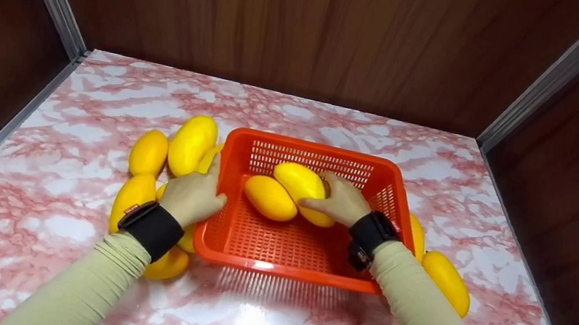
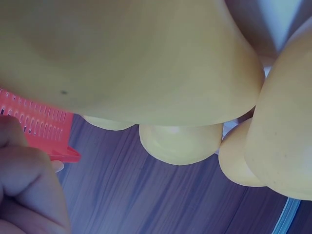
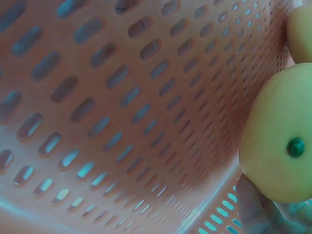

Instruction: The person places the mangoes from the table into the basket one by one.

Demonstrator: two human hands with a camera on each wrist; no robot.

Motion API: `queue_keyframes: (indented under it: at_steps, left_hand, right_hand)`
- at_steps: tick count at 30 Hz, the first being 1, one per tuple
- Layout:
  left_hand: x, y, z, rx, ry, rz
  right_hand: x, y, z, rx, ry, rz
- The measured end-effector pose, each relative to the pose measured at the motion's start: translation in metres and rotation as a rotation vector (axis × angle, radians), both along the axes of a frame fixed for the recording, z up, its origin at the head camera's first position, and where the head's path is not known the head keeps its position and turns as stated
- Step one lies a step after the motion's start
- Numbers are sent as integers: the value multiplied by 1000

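An orange plastic basket (image 1: 297,268) stands mid-table with two yellow mangoes in it. My right hand (image 1: 338,200) reaches inside and curls round the farther mango (image 1: 300,184), which leans on the other mango (image 1: 268,198). In the right wrist view that mango (image 3: 278,151) shows its stem end beside the slotted basket wall (image 3: 122,97), with a fingertip (image 3: 256,207) under it. My left hand (image 1: 194,194) grips the basket's left rim, thumb across it. In the left wrist view curled fingers (image 2: 27,190) sit by the rim (image 2: 44,126), and a large mango (image 2: 131,58) fills the top.
Several loose mangoes lie left of the basket, among them a big one (image 1: 191,143) and a smaller one (image 1: 148,151). Two more mangoes (image 1: 445,281) lie against the basket's right side. The pink marble table (image 1: 57,243) is boxed in by dark wood walls (image 1: 309,23).
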State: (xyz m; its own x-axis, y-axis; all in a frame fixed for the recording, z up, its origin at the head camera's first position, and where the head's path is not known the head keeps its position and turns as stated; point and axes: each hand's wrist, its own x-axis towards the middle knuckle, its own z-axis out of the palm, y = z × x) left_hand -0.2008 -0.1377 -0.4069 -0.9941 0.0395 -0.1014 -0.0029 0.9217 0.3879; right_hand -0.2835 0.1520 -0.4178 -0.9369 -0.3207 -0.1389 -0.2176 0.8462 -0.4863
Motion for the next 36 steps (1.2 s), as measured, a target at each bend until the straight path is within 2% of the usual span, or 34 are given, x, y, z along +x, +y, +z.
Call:
queue_keyframes:
  at_steps: [12, 20, 36]
  left_hand:
    - [0, 1, -2, -14, 10, -3]
    - [-1, 0, -2, -15, -15, 4]
    - [-1, 0, 0, -8, -14, 8]
  right_hand:
    - [0, 2, -4, 48, 20, 26]
    - [0, 1, -3, 51, 2, 25]
    - [0, 1, -2, 71, -3, 41]
